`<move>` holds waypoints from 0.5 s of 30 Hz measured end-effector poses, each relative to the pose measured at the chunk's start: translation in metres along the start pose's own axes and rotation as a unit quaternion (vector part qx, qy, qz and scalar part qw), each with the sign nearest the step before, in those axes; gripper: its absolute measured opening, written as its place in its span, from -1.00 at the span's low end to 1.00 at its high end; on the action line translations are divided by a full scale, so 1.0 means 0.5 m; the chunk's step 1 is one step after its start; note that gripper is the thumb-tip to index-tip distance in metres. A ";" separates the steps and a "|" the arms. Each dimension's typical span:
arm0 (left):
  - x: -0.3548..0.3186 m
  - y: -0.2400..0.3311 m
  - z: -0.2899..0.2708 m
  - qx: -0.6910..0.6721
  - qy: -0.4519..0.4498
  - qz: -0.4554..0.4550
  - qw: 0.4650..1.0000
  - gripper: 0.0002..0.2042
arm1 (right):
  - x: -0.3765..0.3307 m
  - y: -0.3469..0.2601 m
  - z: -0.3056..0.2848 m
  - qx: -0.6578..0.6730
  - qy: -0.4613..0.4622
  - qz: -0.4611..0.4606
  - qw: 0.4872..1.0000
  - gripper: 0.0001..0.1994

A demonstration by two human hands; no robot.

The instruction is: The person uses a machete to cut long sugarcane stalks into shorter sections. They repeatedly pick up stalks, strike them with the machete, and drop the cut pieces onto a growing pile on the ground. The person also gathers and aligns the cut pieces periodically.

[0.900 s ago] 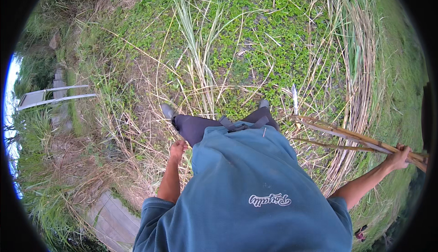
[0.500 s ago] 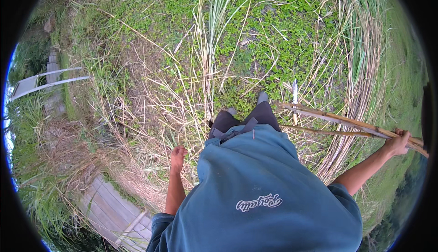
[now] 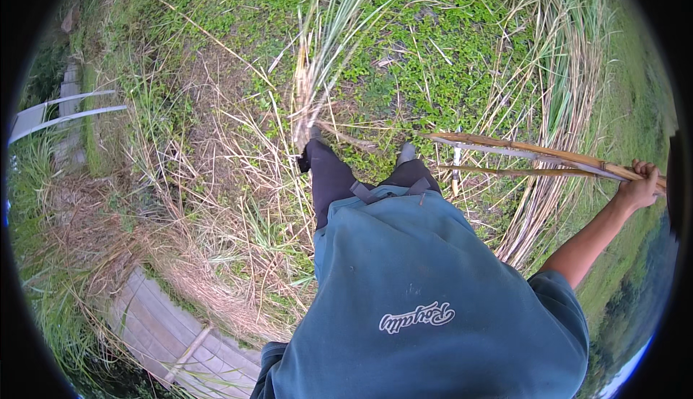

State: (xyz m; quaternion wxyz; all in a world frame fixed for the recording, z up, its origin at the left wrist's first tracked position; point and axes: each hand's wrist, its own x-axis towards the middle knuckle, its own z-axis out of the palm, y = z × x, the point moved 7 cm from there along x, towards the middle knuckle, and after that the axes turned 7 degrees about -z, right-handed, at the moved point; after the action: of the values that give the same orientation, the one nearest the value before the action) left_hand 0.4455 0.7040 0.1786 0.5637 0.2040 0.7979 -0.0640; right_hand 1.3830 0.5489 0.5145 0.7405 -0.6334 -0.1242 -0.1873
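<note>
At the right, my right hand (image 3: 641,184) is wrapped round several long tan-brown sticks (image 3: 534,150) that look like split cane or bamboo. They stretch left from the fist, above the ground, with their far ends near my right foot (image 3: 406,153). Partly behind the sticks is a narrow pale thing like a blade (image 3: 456,155), its kind unclear. My left hand is out of the picture. My left foot (image 3: 315,132) is against the base of an upright tuft of long grass (image 3: 317,59), which looks blurred.
Low green plants (image 3: 462,52) and scattered dry stalks (image 3: 231,132) cover the ground. A long heap of cut grass (image 3: 570,96) lies along the right. A paved path (image 3: 162,319) curves at the lower left, and pale rails (image 3: 72,114) stand at the far left.
My left leg has stepped forward and left, and the grass tuft's base has shifted left. My left hand has left the picture. The sticks have moved slightly up in view with my right hand.
</note>
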 end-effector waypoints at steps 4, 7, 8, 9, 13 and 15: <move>-0.003 0.189 -0.029 0.088 0.014 0.054 0.995 -0.77 | -0.026 -0.032 -0.107 0.006 0.011 0.001 1.000 -0.83; -0.005 0.371 -0.128 0.105 0.076 0.102 0.986 -0.77 | -0.059 -0.077 -0.193 -0.020 0.039 0.003 0.999 -0.83; -0.003 0.432 -0.172 0.084 0.109 0.145 0.980 -0.78 | -0.065 -0.087 -0.210 -0.029 0.042 0.003 0.999 -0.82; -0.005 0.492 -0.216 0.067 0.142 0.189 0.969 -0.79 | -0.082 -0.097 -0.203 -0.039 0.054 0.000 0.998 -0.82; -0.009 0.632 -0.287 0.085 0.156 0.253 0.951 -0.78 | -0.176 -0.157 -0.093 -0.052 0.081 -0.008 0.995 -0.82; 0.025 0.658 -0.306 0.096 0.118 0.261 0.953 -0.77 | -0.200 -0.167 -0.065 -0.046 0.059 -0.014 0.997 -0.82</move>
State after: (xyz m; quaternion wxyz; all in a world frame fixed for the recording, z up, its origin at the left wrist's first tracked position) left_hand 0.4391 1.0567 0.2638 0.4401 0.4643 0.7679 0.0342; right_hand 1.2551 0.5182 0.5415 0.7141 -0.6526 -0.0806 -0.2401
